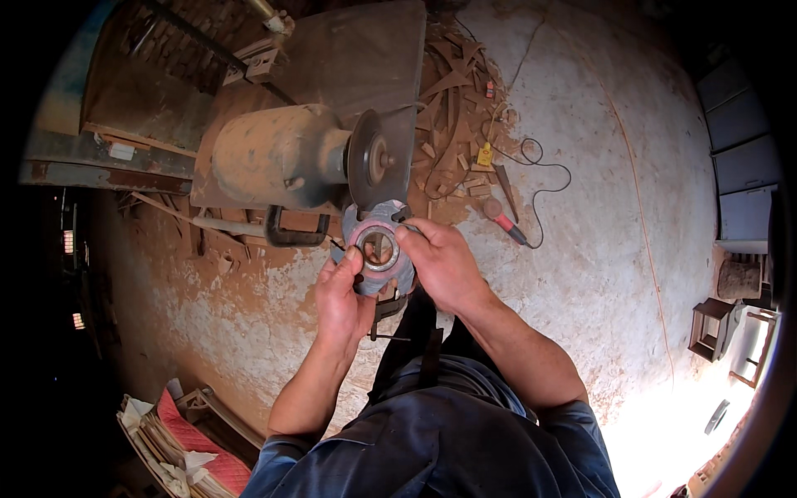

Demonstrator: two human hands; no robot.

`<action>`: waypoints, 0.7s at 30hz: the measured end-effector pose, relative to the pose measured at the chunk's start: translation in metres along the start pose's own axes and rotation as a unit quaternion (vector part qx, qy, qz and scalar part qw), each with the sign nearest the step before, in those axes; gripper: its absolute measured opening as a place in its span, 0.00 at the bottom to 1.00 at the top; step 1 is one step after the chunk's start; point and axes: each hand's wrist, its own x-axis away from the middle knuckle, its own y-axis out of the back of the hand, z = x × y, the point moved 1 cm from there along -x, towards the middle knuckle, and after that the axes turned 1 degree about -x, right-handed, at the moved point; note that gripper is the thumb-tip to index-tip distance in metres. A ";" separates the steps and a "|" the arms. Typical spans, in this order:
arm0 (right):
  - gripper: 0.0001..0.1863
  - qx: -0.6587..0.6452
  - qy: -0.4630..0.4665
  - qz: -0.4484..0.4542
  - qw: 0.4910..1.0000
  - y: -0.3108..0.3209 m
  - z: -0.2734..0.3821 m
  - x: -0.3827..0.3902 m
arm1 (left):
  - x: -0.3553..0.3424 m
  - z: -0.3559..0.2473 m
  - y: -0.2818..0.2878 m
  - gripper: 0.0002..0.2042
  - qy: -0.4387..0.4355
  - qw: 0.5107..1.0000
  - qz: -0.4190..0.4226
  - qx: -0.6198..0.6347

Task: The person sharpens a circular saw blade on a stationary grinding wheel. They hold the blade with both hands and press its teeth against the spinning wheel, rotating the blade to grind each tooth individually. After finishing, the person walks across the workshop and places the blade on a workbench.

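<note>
Between my two hands is a round, notched metal cutter head (400, 270), grey with a reddish ring around its wide central hole. My left hand (339, 297) grips its lower left side, thumb resting near the hole's rim. On the right side, my right hand (442, 262) holds it with the thumb on top; the fingers behind are mostly hidden. The cutter head's far edge is close to a dark grinding disc (363, 158) on the shaft of a dusty motor (270, 158). Whether they touch, I cannot tell.
The motor sits on a metal-topped bench (353, 54). A dark C-shaped frame (278, 238) projects below it. Wood scraps (448, 80), a yellow socket block (485, 155), cords and a red-and-black angle grinder (505, 222) lie on the floor right. Piled boards (149, 432) stand lower left.
</note>
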 end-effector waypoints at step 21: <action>0.13 -0.029 -0.023 -0.002 0.999 -0.003 -0.009 0.004 | -0.001 0.002 0.011 0.09 -0.001 1.000 -0.003 -0.010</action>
